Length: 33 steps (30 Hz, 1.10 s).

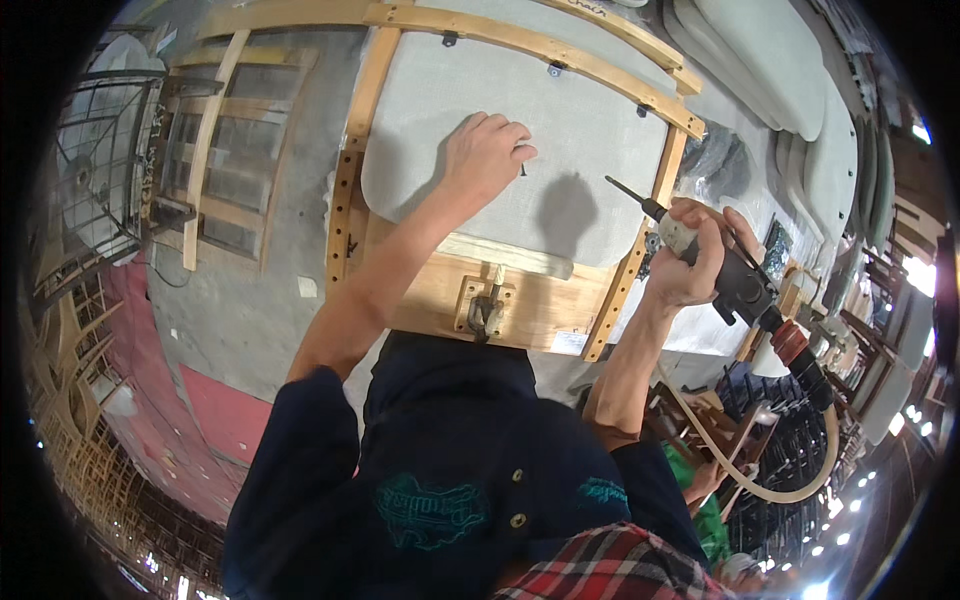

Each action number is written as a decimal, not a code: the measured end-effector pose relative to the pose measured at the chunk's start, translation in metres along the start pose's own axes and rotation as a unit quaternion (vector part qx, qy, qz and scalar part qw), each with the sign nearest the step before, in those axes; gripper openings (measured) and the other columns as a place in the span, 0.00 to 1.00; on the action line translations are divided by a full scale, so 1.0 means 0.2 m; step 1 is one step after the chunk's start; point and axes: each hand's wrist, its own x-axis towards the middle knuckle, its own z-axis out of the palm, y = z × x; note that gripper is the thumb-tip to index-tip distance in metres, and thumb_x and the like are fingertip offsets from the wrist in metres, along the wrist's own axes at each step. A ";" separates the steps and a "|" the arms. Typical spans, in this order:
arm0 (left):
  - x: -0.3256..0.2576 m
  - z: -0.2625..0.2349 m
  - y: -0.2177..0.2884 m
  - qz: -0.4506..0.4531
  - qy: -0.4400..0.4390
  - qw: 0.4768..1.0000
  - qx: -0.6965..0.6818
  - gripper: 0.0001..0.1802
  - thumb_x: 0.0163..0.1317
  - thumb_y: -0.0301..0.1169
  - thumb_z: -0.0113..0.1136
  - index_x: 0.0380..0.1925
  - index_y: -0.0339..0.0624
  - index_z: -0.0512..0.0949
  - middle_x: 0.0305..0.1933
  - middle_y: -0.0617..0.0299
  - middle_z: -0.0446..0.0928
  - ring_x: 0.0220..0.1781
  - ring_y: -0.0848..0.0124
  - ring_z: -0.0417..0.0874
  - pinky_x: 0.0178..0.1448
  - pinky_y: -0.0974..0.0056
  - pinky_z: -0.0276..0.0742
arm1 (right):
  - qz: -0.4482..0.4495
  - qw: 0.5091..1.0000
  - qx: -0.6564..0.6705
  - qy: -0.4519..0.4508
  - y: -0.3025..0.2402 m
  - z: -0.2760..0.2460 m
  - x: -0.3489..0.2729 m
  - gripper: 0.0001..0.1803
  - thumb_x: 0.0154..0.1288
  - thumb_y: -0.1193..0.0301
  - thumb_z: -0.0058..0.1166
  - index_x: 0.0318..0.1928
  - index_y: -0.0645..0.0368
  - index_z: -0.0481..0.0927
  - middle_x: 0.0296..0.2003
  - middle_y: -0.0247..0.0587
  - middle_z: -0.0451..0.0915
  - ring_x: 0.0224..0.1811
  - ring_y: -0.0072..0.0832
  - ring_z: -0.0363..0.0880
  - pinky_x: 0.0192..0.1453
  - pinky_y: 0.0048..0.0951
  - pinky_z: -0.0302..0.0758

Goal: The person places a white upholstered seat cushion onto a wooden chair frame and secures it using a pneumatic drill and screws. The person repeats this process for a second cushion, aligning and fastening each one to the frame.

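A grey padded panel (450,90) with rounded corners lies inside a wooden frame (340,215) on the bench. My left hand (488,152) is over the panel's middle, its fingers curled and thumb pressed in. A small dark screw-like piece (523,170) pokes out under the thumb. My right hand (695,250) grips a dark power screwdriver (742,288) at the frame's right side. Its long thin bit points up and left over the panel, apart from my left hand. Small black brackets (555,69) sit along the far edge of the panel.
A toggle clamp (486,312) is mounted on the board at the near edge. A tan hose (770,494) loops from the screwdriver. More grey panels (770,60) are stacked at the far right. Slatted wood (205,150) lies left. Another person's hand (706,480) shows at lower right.
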 end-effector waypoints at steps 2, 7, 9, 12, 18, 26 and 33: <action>-0.03 0.00 0.01 0.015 -0.013 1.000 0.015 0.11 0.62 0.40 0.68 0.37 0.46 0.87 0.37 0.62 0.84 0.45 0.60 0.83 0.48 0.57 0.80 | -0.005 1.000 -0.004 0.009 -0.01 -0.02 -0.02 0.18 0.58 0.83 0.51 0.50 0.65 0.72 0.26 0.50 0.80 0.28 0.38 0.83 0.43 0.41 0.82; -0.04 0.01 0.02 -0.002 -0.028 1.000 -0.009 0.10 0.65 0.38 0.67 0.39 0.44 0.85 0.38 0.60 0.84 0.44 0.62 0.84 0.48 0.59 0.80 | -0.038 0.999 -0.028 0.010 0.00 -0.04 -0.04 0.17 0.60 0.80 0.49 0.52 0.65 0.75 0.24 0.49 0.79 0.26 0.40 0.81 0.40 0.45 0.82; -0.01 0.00 0.06 -0.058 -0.026 0.997 -0.053 0.09 0.67 0.36 0.65 0.39 0.42 0.84 0.38 0.61 0.85 0.44 0.65 0.85 0.48 0.61 0.81 | -0.040 0.999 -0.016 -0.010 -0.01 -0.05 -0.04 0.18 0.60 0.79 0.49 0.52 0.64 0.75 0.24 0.49 0.79 0.27 0.40 0.81 0.41 0.47 0.81; 0.06 0.00 0.17 -0.298 -0.055 0.863 -0.405 0.09 0.71 0.33 0.63 0.42 0.39 0.82 0.40 0.61 0.85 0.46 0.70 0.84 0.50 0.64 0.81 | -0.044 0.997 0.058 0.007 -0.01 -0.03 -0.04 0.18 0.60 0.80 0.47 0.53 0.63 0.70 0.24 0.50 0.79 0.26 0.40 0.81 0.43 0.45 0.82; 0.05 0.07 0.37 -0.382 -0.023 0.576 -0.723 0.12 0.74 0.30 0.61 0.51 0.35 0.74 0.47 0.58 0.81 0.48 0.70 0.83 0.56 0.66 0.82 | -0.068 0.994 0.086 0.018 -0.02 -0.02 -0.03 0.19 0.62 0.79 0.43 0.54 0.63 0.69 0.23 0.50 0.77 0.26 0.41 0.81 0.44 0.50 0.83; 0.04 0.17 0.48 -0.392 -0.030 0.520 -0.758 0.11 0.74 0.30 0.60 0.49 0.35 0.74 0.46 0.57 0.80 0.47 0.69 0.83 0.55 0.66 0.84 | -0.065 0.992 0.098 0.037 -0.01 -0.06 -0.03 0.19 0.63 0.80 0.41 0.56 0.62 0.68 0.23 0.49 0.76 0.27 0.41 0.81 0.45 0.50 0.82; 0.06 0.23 0.53 -0.382 -0.037 0.529 -0.757 0.11 0.74 0.30 0.60 0.49 0.35 0.75 0.47 0.56 0.82 0.47 0.70 0.83 0.55 0.66 0.84 | -0.069 0.992 0.083 0.064 -0.02 -0.08 -0.03 0.19 0.64 0.80 0.43 0.56 0.61 0.68 0.24 0.50 0.76 0.28 0.40 0.80 0.45 0.49 0.81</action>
